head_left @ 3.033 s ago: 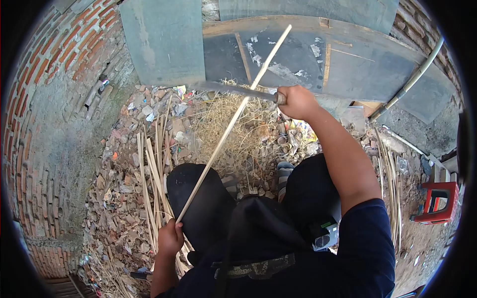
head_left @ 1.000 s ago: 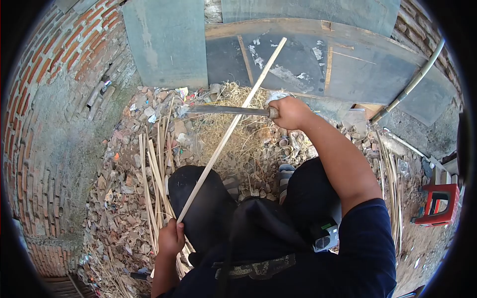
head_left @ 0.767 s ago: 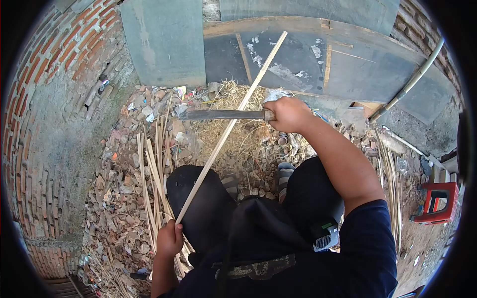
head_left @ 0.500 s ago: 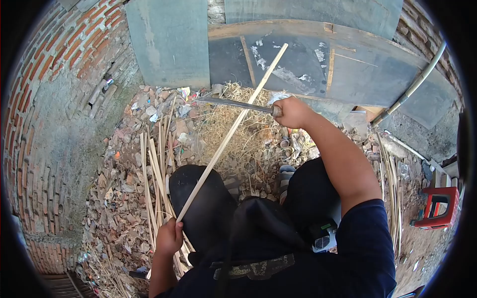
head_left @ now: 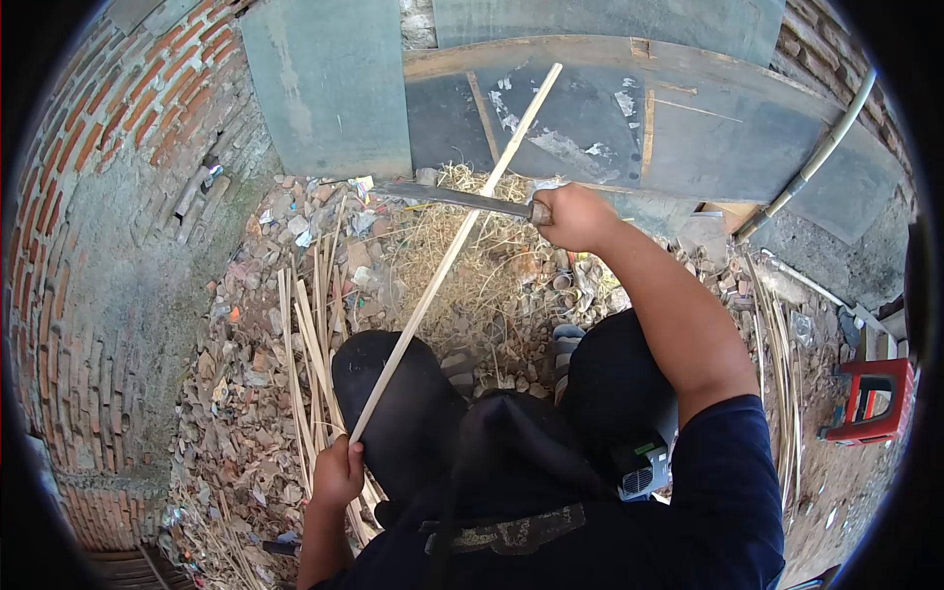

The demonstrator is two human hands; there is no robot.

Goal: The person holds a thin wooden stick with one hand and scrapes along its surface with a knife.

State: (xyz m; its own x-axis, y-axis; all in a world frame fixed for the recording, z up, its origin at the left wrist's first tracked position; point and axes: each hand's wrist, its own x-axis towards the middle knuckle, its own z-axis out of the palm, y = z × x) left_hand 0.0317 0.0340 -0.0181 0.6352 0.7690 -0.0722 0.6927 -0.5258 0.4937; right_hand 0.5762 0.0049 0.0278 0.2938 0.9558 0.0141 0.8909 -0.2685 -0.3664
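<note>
My left hand (head_left: 337, 474), low on the left, is closed around the near end of a long pale wooden strip (head_left: 433, 285). The strip slants up and away past my left knee, its far end in front of the dark panel. My right hand (head_left: 575, 216) grips the handle of a machete (head_left: 442, 199), whose long dark blade points left. The blade crosses the strip at its upper part; whether the edge bites into the wood I cannot tell. Curly shavings (head_left: 457, 261) lie in a heap on the ground below the blade.
Several loose strips (head_left: 313, 344) lie to the left of my leg, and more strips (head_left: 777, 364) lie at the right. A red plastic stool (head_left: 873, 401) stands far right. Brick wall (head_left: 118, 256) closes the left side; grey panels (head_left: 334, 88) stand ahead. Rubble covers the ground.
The view has shifted slightly. The machete's blade has turned a little, showing more of its flat side, and still crosses the strip. Both hands keep their holds.
</note>
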